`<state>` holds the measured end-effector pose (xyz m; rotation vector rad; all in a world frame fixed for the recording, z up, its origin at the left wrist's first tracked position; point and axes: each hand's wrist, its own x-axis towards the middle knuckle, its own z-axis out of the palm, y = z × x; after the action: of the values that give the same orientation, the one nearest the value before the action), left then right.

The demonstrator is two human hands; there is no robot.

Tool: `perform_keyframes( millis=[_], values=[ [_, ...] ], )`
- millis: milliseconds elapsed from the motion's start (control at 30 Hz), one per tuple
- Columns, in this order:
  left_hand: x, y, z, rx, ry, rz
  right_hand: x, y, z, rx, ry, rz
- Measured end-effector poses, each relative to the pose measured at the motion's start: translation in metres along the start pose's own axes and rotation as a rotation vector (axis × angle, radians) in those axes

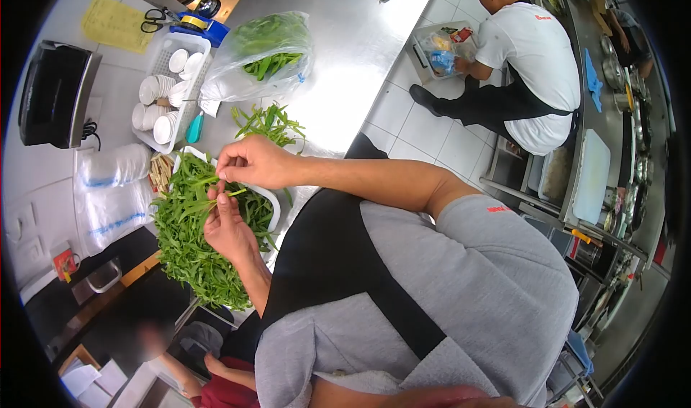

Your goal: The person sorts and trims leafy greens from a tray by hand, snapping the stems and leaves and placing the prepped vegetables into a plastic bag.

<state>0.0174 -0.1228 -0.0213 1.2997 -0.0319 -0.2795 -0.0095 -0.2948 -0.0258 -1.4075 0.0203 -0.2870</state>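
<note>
Beside the heaped greens, my right hand (252,160) pinches a stem of leafy greens (232,192), thumb and fingers pressed together. Just below it, my left hand (229,229) grips stem and leaves of the same kind between its fingertips. The two hands are close together; whether they hold one stem or two I cannot tell. Under and around them, a large pile of narrow green leaves (188,253) fills a white basket (273,208) and hides most of it. A small loose bunch of cut greens (272,124) lies on the steel table past my right hand.
The steel table (338,41) bears a plastic bag of greens (270,44) and a white basket (188,113) of small cups. Scissors (152,22) and a blue tape dispenser (205,28) are behind. Packed plastic bags (115,192) lie left. A co-worker (529,70) crouches by a bin.
</note>
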Motion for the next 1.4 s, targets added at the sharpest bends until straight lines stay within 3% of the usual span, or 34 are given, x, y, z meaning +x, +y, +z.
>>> perform_keyframes(
  millis=[133, 400, 533, 633, 667, 700, 767, 867, 1067, 1233, 1333, 1400],
  values=[
    [0.005, -0.006, -0.011, -0.028, -0.017, 0.017, -0.004, -0.007, 0.001, -0.243, -0.138, -0.001],
    [0.007, 0.034, -0.021, 0.065, 0.139, 0.091, -0.001, -0.004, 0.006, -0.228, -0.159, -0.04],
    [0.009, 0.057, -0.039, 0.066, 0.015, 0.091, -0.002, 0.003, 0.01, -0.266, -0.236, -0.056],
    [0.013, 0.047, -0.064, 0.064, -0.051, 0.189, 0.004, 0.02, 0.0, -0.309, -0.225, -0.203],
    [0.009, 0.059, -0.062, 0.115, 0.023, 0.17, 0.008, 0.033, -0.003, -0.122, -0.165, -0.066],
    [0.006, 0.061, -0.072, -0.006, 0.05, 0.174, 0.011, 0.015, -0.009, -0.242, -0.078, -0.147],
    [-0.003, 0.074, -0.069, -0.289, 0.153, 0.208, 0.019, 0.002, -0.017, -0.346, -0.004, -0.078],
    [-0.011, 0.077, -0.087, -0.411, 0.234, 0.186, 0.02, -0.021, -0.011, -0.454, -0.089, -0.018],
    [-0.025, 0.068, -0.093, -0.384, 0.241, 0.059, 0.033, 0.004, 0.037, -0.737, -0.324, -0.198],
    [-0.022, 0.058, -0.095, -0.392, 0.246, 0.052, 0.06, 0.03, 0.068, -0.888, -0.239, -0.383],
    [-0.022, 0.058, -0.091, -0.422, 0.272, 0.068, 0.079, 0.043, 0.074, -0.925, -0.388, -0.317],
    [-0.023, 0.06, -0.09, -0.426, 0.293, 0.121, 0.082, 0.032, 0.066, -0.743, -0.275, -0.279]
  ],
)
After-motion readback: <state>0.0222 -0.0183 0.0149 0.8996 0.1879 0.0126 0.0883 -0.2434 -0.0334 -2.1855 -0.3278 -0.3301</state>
